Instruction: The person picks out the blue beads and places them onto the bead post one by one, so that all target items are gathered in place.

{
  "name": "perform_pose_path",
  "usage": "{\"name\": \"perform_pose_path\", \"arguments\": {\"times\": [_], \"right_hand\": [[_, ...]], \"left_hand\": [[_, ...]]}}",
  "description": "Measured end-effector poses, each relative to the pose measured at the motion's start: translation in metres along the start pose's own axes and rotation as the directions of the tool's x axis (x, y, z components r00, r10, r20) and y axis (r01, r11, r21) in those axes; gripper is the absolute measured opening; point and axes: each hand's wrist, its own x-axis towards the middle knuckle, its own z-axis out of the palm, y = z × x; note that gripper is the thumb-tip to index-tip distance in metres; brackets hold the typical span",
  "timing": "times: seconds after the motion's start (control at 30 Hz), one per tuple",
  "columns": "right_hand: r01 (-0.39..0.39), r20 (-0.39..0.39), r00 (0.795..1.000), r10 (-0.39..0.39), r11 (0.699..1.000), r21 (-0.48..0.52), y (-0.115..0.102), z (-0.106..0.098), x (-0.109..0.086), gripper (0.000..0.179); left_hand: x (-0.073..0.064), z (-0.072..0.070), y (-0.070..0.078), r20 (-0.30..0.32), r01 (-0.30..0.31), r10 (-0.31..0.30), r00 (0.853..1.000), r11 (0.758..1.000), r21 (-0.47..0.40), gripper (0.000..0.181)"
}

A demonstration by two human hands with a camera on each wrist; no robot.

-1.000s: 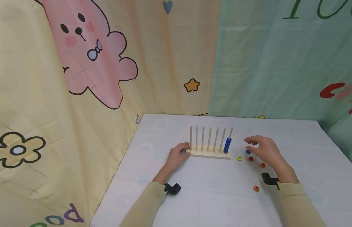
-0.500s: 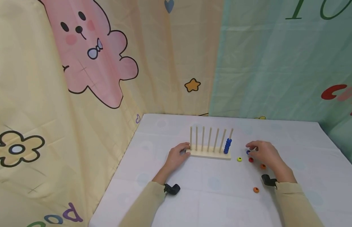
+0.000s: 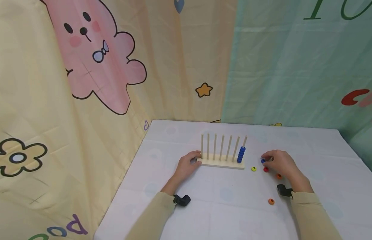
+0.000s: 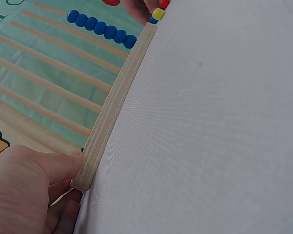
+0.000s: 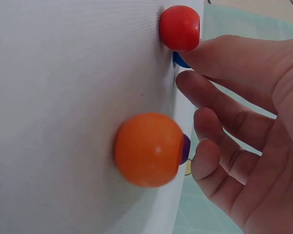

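A wooden bead stand (image 3: 222, 163) with several upright pegs stands on the white table. Several blue beads (image 3: 241, 154) are stacked on its rightmost peg. My left hand (image 3: 187, 165) grips the left end of the base, thumb on the near side, as the left wrist view confirms. At the right, my right hand (image 3: 281, 164) pinches a loose blue bead (image 3: 262, 161) at table level between thumb and forefinger. In the right wrist view that bead is mostly hidden behind a red bead (image 5: 179, 28) and the thumb; the other fingers are loosely bent.
A yellow-green bead (image 3: 253, 169) lies between the stand and the right hand. One orange bead (image 3: 278, 176) lies under the right hand, another orange bead (image 3: 271, 201) nearer the front. A purple shape (image 5: 186, 148) shows behind an orange bead. Printed curtains hang behind the table.
My right hand has come down onto the loose blue bead, and its thumb and forefinger have closed on it. The left hand and the stand have stayed in place.
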Motion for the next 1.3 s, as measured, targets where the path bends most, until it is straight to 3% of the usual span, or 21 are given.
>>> {"name": "perform_pose_path", "arguments": {"times": [0.7, 0.97, 1.3], "right_hand": [[-0.005, -0.003, 1.0, 0.005, 1.0, 0.012, -0.001, -0.002, -0.001, 0.024], [-0.013, -0.04, 0.999, 0.015, 0.999, 0.037, -0.004, -0.006, 0.0, 0.023], [0.011, -0.065, 0.998, -0.009, 0.999, 0.035, -0.012, -0.009, 0.0, 0.016]], "left_hand": [[0.0, -0.002, 0.002, 0.0, -0.018, 0.018, 1.0, 1.0, 0.009, 0.023], [-0.001, -0.002, 0.002, -0.009, -0.04, 0.04, 0.999, 0.999, 0.009, 0.022], [-0.001, -0.002, 0.001, 0.0, -0.022, 0.022, 1.0, 1.0, 0.007, 0.023]]}}
